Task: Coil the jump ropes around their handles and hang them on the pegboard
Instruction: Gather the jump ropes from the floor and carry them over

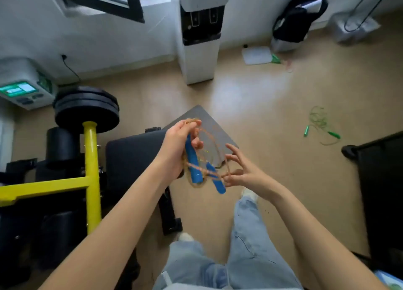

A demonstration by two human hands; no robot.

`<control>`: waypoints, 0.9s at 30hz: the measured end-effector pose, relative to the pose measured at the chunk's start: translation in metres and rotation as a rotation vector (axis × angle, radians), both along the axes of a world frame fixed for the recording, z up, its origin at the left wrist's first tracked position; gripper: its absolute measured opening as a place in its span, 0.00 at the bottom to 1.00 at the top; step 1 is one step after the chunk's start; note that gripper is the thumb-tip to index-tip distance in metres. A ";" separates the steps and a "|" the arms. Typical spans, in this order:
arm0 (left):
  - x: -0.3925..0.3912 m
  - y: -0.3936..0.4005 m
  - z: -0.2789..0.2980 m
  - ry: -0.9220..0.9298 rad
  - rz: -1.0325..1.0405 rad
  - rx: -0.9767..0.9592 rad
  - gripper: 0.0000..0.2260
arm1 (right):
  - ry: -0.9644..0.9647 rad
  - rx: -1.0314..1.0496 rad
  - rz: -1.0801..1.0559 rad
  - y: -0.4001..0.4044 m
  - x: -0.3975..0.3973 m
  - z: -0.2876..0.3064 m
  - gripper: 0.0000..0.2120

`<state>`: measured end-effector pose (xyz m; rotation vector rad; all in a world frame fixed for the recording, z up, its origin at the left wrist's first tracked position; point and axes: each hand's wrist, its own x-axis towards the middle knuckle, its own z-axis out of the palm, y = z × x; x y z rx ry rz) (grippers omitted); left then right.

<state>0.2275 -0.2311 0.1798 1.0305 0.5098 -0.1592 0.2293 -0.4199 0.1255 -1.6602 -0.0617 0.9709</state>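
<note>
My left hand [174,145] grips two blue handles [193,165] of a jump rope, held upright side by side at chest height. Its orange cord [214,141] loops loosely around the handles and over my left fingers. My right hand [242,172] is just right of the handles, thumb and fingertips pinching a strand of the orange cord, other fingers spread. A second jump rope [320,126], green with green handles, lies in a loose tangle on the floor at the right. The pegboard is not in view.
A black bench [130,156] and a yellow rack [91,180] with black weight plates [86,108] stand to my left. A white water dispenser [200,34] stands against the far wall, a black bag [296,21] to its right. Black furniture [381,191] is at the right edge.
</note>
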 end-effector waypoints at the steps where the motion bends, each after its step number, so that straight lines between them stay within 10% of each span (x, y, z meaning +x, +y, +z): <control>1: 0.021 -0.022 0.004 -0.015 -0.037 -0.033 0.07 | -0.016 0.037 -0.010 -0.015 0.010 0.004 0.40; 9: 0.195 -0.211 0.021 -0.161 -0.226 0.176 0.12 | 0.173 0.497 -0.327 -0.170 0.134 0.032 0.26; 18: 0.354 -0.330 0.000 -0.037 -0.295 0.187 0.08 | -0.200 -0.107 -0.603 -0.267 0.290 0.026 0.14; 24: 0.478 -0.359 -0.065 0.216 -0.786 0.498 0.05 | -0.313 -0.328 -0.769 -0.364 0.410 0.005 0.03; 27: 0.549 -0.392 -0.078 0.070 -0.914 0.792 0.27 | -0.261 -0.291 -0.784 -0.400 0.468 0.003 0.06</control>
